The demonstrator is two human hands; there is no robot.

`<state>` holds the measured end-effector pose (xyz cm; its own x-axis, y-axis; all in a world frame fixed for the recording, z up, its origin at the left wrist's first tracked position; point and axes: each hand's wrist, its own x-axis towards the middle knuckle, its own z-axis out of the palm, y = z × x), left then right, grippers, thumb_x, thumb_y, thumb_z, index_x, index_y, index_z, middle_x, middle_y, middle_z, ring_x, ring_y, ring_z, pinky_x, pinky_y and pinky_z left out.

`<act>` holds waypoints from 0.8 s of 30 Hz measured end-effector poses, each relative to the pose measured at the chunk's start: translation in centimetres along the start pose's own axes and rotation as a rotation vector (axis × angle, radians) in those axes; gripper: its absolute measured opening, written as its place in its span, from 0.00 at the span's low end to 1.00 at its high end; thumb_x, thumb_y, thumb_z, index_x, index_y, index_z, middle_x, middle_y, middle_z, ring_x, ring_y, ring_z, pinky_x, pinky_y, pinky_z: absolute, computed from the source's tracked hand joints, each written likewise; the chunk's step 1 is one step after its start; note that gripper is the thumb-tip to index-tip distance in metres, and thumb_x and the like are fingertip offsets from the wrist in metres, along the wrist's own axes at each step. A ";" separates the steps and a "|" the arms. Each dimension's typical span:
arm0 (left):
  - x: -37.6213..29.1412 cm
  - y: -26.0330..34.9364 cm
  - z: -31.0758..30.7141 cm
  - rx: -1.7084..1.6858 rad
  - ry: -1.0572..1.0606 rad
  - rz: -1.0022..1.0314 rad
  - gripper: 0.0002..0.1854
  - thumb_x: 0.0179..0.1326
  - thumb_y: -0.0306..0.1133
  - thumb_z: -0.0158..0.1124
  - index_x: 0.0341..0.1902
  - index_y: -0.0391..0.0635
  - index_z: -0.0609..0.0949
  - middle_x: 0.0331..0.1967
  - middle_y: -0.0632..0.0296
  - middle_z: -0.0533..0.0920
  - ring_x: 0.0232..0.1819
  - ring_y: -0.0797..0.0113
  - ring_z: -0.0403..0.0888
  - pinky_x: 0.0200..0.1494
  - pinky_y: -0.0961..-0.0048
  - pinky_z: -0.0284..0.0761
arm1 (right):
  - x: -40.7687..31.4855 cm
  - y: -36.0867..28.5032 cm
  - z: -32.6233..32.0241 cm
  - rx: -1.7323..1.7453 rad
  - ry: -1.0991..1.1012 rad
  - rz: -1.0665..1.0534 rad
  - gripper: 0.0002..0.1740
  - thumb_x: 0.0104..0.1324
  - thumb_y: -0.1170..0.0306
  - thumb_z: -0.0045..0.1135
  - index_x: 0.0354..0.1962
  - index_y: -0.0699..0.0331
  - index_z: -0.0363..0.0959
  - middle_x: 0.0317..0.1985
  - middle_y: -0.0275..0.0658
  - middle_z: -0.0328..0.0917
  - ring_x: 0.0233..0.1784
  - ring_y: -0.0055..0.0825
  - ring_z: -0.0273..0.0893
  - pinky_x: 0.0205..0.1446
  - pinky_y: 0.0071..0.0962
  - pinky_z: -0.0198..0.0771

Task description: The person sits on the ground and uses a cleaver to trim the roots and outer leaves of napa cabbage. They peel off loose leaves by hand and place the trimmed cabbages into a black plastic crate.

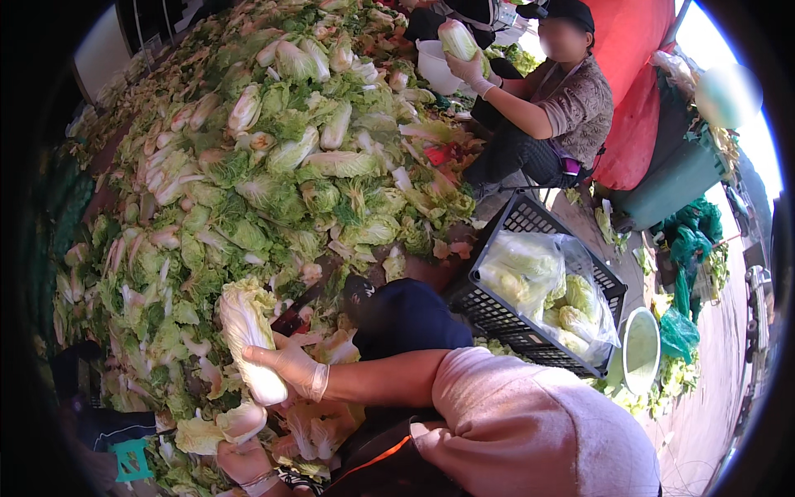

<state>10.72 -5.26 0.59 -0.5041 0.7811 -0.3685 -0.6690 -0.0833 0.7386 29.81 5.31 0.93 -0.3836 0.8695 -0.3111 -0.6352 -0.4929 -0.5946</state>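
Observation:
A napa cabbage [251, 341] stands nearly upright in my right hand [289, 363], which wears a thin translucent glove and wraps around its lower part, the white base pointing down. Just below, my left hand [245, 460], gloved too, has its fingers at a loose cabbage leaf [239, 422] near the base of the head. Whether this leaf is fully detached cannot be told. A big heap of cabbages and leaves [279, 186] spreads before me.
A black plastic crate [534, 335] lined with a clear bag of cabbages [522, 267] stands at my right, beside a pale green bucket [641, 351]. A seated co-worker [571, 105] holds a cabbage [458, 40] near a white bucket [436, 68]. A green bin [674, 180] stands behind.

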 end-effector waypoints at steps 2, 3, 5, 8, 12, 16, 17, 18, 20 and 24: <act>1.1 -0.3 -2.6 -0.141 -0.011 -0.155 0.34 0.39 0.24 0.47 0.58 0.38 0.70 0.53 0.53 0.74 0.55 0.56 0.74 0.57 0.55 0.73 | 0.1 0.0 -0.1 -0.011 -0.055 -0.028 0.48 0.53 0.52 0.66 0.62 0.71 0.54 0.56 0.45 0.68 0.58 0.31 0.66 0.62 0.33 0.60; 1.4 -0.5 -4.0 -0.057 -0.031 -0.124 0.33 0.39 0.24 0.48 0.57 0.39 0.71 0.52 0.54 0.75 0.53 0.56 0.75 0.56 0.55 0.74 | 0.1 -0.2 -0.1 0.032 0.041 -0.026 0.49 0.53 0.52 0.66 0.62 0.72 0.53 0.56 0.46 0.68 0.59 0.32 0.66 0.62 0.33 0.60; 2.0 -0.8 -6.4 0.098 -0.013 -0.047 0.27 0.41 0.26 0.50 0.52 0.39 0.73 0.49 0.55 0.76 0.50 0.58 0.76 0.52 0.57 0.75 | 0.1 -0.9 0.0 0.057 0.237 0.093 0.50 0.53 0.51 0.66 0.62 0.74 0.52 0.56 0.49 0.67 0.59 0.33 0.65 0.62 0.33 0.61; 2.3 -1.5 -8.7 0.131 -0.038 -0.161 0.16 0.48 0.31 0.55 0.43 0.41 0.74 0.42 0.57 0.77 0.42 0.63 0.77 0.44 0.63 0.76 | 0.0 -2.8 0.0 0.087 0.254 0.003 0.49 0.53 0.49 0.65 0.59 0.75 0.54 0.53 0.51 0.69 0.54 0.35 0.69 0.55 0.31 0.65; 1.0 -2.4 -7.6 1.188 -0.086 -0.095 0.13 0.55 0.40 0.60 0.37 0.45 0.72 0.33 0.67 0.72 0.34 0.69 0.70 0.43 0.62 0.68 | -0.7 -3.7 0.7 -0.106 0.159 -0.061 0.44 0.54 0.48 0.64 0.56 0.72 0.61 0.48 0.48 0.74 0.49 0.32 0.73 0.53 0.31 0.67; -0.5 -2.2 -1.3 0.696 -0.218 -0.055 0.34 0.67 0.49 0.47 0.71 0.46 0.55 0.68 0.50 0.58 0.68 0.57 0.58 0.68 0.54 0.46 | -0.9 -2.5 0.7 -0.750 0.050 -0.295 0.47 0.48 0.49 0.67 0.59 0.68 0.59 0.52 0.50 0.73 0.56 0.42 0.70 0.62 0.32 0.61; -0.6 -1.8 0.5 0.523 -0.421 -0.045 0.36 0.66 0.49 0.49 0.71 0.42 0.55 0.69 0.49 0.57 0.67 0.56 0.59 0.66 0.55 0.52 | -0.9 -2.0 0.7 -0.920 -0.008 -0.429 0.51 0.45 0.50 0.68 0.61 0.67 0.55 0.55 0.53 0.69 0.59 0.47 0.67 0.63 0.33 0.59; -0.6 -1.9 1.8 0.421 -0.572 -0.044 0.36 0.65 0.50 0.51 0.68 0.37 0.58 0.65 0.50 0.63 0.64 0.57 0.64 0.64 0.57 0.58 | -1.2 -1.4 0.9 -1.272 0.011 -0.432 0.57 0.43 0.46 0.70 0.63 0.66 0.52 0.53 0.57 0.69 0.56 0.49 0.70 0.57 0.37 0.65; -0.8 -1.9 3.4 0.345 -0.570 -0.157 0.31 0.61 0.43 0.59 0.61 0.37 0.65 0.55 0.57 0.73 0.55 0.63 0.72 0.59 0.65 0.66 | -2.1 -0.8 1.2 -1.432 -0.111 -0.673 0.58 0.40 0.46 0.70 0.63 0.64 0.53 0.43 0.51 0.72 0.44 0.48 0.74 0.47 0.40 0.68; -1.3 -2.0 3.3 0.284 -0.445 -0.048 0.37 0.51 0.36 0.69 0.63 0.40 0.64 0.57 0.57 0.72 0.58 0.63 0.70 0.61 0.65 0.66 | -3.0 -2.6 1.4 -1.398 -0.467 -0.543 0.55 0.38 0.52 0.76 0.60 0.69 0.60 0.44 0.46 0.73 0.45 0.38 0.75 0.52 0.31 0.70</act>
<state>14.53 -4.06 1.44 -0.1545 0.9722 -0.1762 -0.4803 0.0819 0.8733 31.63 3.88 4.47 -0.6580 0.7101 0.2504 0.2371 0.5111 -0.8262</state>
